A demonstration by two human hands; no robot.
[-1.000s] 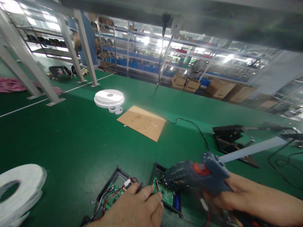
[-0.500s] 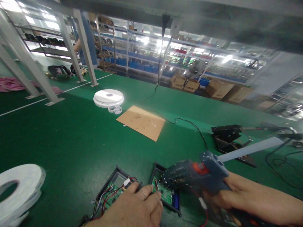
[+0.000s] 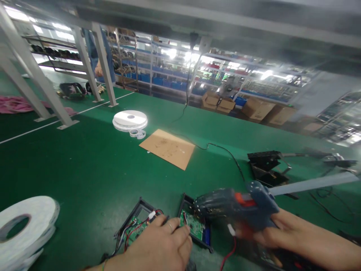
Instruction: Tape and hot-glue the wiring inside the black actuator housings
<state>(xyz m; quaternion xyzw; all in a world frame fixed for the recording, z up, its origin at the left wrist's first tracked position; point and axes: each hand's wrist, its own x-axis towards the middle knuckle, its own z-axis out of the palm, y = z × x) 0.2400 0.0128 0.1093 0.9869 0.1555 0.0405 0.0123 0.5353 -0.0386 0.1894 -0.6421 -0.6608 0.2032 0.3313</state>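
Note:
My right hand is wrapped round the handle of a dark blue glue gun with a red-orange part. A long whitish glue stick sticks out of its rear. The nozzle points down at the upper part of a black casing that holds a green circuit board. My left hand, with a ring on one finger, bends its fingers over this casing's near left edge; its thumb is hidden. Partly under that hand lies a second black casing with a board and red and black wires.
At the left lies a large white tape roll; more white rolls sit farther back. A brown board lies mid-table beside a black cable. A black stand is at right. Metal legs rise at left, near a person.
The glue gun's body has shifted slightly right and its stick lies flatter, while the nozzle stays over the casing. A white connector on a red wire has swung left. The view has tilted a little.

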